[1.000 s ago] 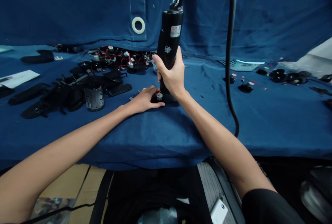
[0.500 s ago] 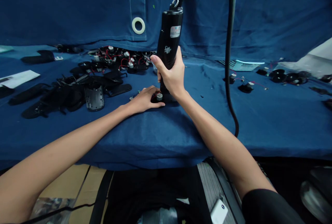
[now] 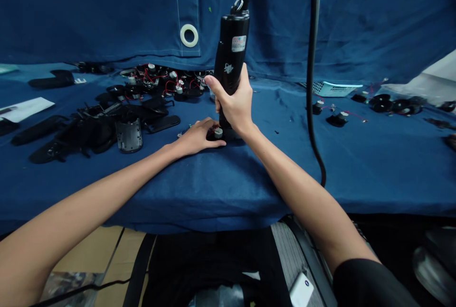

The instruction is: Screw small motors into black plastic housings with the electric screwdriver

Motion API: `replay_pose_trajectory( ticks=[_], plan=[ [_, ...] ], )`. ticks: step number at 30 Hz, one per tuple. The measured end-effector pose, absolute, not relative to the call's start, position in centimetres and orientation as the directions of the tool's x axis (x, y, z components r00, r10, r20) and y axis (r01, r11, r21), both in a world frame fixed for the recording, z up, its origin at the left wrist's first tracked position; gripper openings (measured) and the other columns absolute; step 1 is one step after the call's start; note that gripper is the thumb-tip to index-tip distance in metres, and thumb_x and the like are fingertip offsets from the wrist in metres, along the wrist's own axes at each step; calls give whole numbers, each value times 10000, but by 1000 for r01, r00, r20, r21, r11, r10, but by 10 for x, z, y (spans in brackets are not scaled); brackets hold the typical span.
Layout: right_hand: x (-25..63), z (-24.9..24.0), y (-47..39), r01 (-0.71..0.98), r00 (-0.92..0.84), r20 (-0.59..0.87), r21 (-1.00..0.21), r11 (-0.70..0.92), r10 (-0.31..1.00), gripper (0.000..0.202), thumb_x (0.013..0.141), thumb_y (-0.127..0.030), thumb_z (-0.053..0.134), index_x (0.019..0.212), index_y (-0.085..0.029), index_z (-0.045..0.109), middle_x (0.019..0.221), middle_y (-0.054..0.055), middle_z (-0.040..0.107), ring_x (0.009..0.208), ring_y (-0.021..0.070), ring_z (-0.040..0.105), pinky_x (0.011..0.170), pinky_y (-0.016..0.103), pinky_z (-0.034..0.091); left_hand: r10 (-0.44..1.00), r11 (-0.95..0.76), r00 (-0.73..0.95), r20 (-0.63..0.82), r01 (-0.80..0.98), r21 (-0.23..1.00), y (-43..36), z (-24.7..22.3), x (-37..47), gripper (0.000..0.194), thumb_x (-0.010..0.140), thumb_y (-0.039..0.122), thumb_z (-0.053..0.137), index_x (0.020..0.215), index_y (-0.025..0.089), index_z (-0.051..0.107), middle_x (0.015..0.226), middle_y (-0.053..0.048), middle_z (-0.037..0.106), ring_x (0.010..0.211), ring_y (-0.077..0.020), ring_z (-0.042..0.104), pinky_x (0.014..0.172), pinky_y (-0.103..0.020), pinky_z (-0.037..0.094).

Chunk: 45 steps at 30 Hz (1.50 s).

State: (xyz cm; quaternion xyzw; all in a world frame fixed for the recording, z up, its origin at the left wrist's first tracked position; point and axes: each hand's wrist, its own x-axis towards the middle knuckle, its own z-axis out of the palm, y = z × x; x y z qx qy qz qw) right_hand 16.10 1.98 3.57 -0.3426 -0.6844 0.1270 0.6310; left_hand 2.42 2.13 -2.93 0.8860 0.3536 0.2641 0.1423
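My right hand (image 3: 237,100) is wrapped round a black power screwdriver (image 3: 231,55), held nearly upright with its cord rising from the top. The tool's lower end meets a black part on the blue cloth, and its tip is hidden. My left hand (image 3: 199,137) lies low on the cloth beside it, thumb and fingers closed round a small black assembly with a round grey motor (image 3: 218,133) and red wires. Most of that assembly is hidden by my fingers and the tool.
Black plastic shells (image 3: 96,131) and wired motor parts (image 3: 153,79) lie to the left and back. A black cable (image 3: 312,60) hangs at the right. Behind it are a light blue basket (image 3: 337,89) and more black parts (image 3: 395,104). A blue curtain (image 3: 107,13) hangs behind.
The whole view has shifted very slightly. Both hands keep their hold, and the screwdriver stays in the same place over the part.
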Motion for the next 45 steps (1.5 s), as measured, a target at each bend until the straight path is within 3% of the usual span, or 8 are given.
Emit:
replay_pose_trajectory(
  ticks=[13,21,27,29,31,35,39,45],
  plan=[
    [161,40,17,250,85,737,-667,702,670,430,837,-650,515,991,-263,413,655,-72,542,423,72,503,415,212,445,703,-709,612,362,562,427,21,-29,25,509,796,566,662,1101,171,560,1034,-82,608,936,-254,592,859,-386,446],
    [162,38,19,171,97,700,-712,681,707,494,747,-597,669,1029,-267,434,723,-66,593,512,83,565,489,211,494,723,-685,606,332,571,452,20,-27,25,504,782,561,682,1108,195,563,1055,-68,608,941,-245,588,874,-384,445],
    [189,50,17,75,-165,623,-765,640,764,375,809,-475,664,1033,-212,517,781,-39,624,633,88,615,617,232,538,709,-702,606,360,560,439,22,-30,25,539,772,581,685,1120,188,563,1060,-68,615,947,-247,596,870,-378,459],
    [204,53,17,164,-342,501,-801,575,795,313,796,-438,685,935,-170,601,795,-5,657,715,113,634,653,236,539,704,-708,608,368,553,439,23,-31,24,543,774,579,683,1131,187,563,1073,-73,617,955,-250,601,872,-379,462],
    [215,54,17,337,-480,303,-803,492,823,285,781,-423,696,783,-141,655,726,17,667,639,114,610,564,222,514,693,-718,614,377,538,442,23,-32,23,542,782,569,677,1147,187,555,1096,-77,618,974,-253,603,885,-386,460],
    [220,50,16,462,-488,77,-822,333,869,302,792,-422,668,717,-129,667,650,51,683,446,132,577,391,250,477,681,-730,621,388,532,429,24,-34,23,550,789,573,668,1156,182,548,1111,-82,615,1002,-262,597,900,-403,449],
    [213,46,14,408,-423,55,-879,245,905,215,755,-348,689,734,-140,638,739,70,718,520,208,669,431,301,555,689,-722,614,385,535,438,24,-33,24,556,774,560,692,1145,164,568,1091,-87,620,994,-263,598,881,-392,456],
    [210,46,9,492,-440,125,-795,355,889,181,724,-320,683,723,-143,645,751,61,716,546,215,687,405,257,533,723,-682,597,348,534,500,23,-32,25,621,751,575,703,1202,174,555,1150,-102,615,1039,-287,586,871,-407,468]
  ],
)
